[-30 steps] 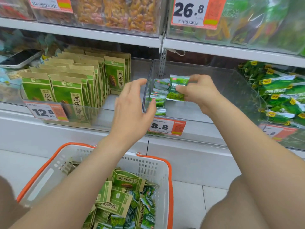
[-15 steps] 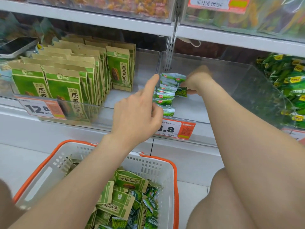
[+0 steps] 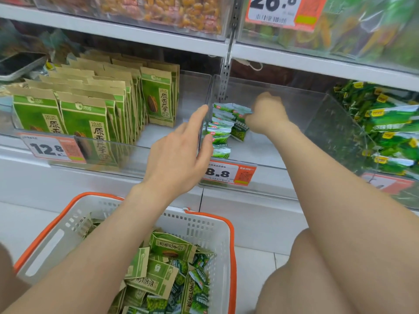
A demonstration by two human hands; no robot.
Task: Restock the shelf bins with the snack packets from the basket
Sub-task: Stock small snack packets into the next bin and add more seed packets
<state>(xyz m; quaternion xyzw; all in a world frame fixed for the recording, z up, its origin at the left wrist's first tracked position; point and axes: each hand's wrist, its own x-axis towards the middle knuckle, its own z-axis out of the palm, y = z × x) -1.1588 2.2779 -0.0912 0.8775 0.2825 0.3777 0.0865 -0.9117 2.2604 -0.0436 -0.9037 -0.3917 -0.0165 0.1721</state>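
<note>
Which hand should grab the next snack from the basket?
Probably left. The left hand is open, empty and nearer the basket; the right hand is deep in the bin, gripping a packet.

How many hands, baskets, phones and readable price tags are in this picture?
Hands: 2, the left hand and the right hand, which pinches a green packet
Basket: 1
Phone: 1
Readable price tags: 3, marked 26.8, 12.8 and 8.8
Total: 7

Right hand (image 3: 265, 114) has lowered its green packet (image 3: 239, 132) beside the row (image 3: 218, 133).
</note>
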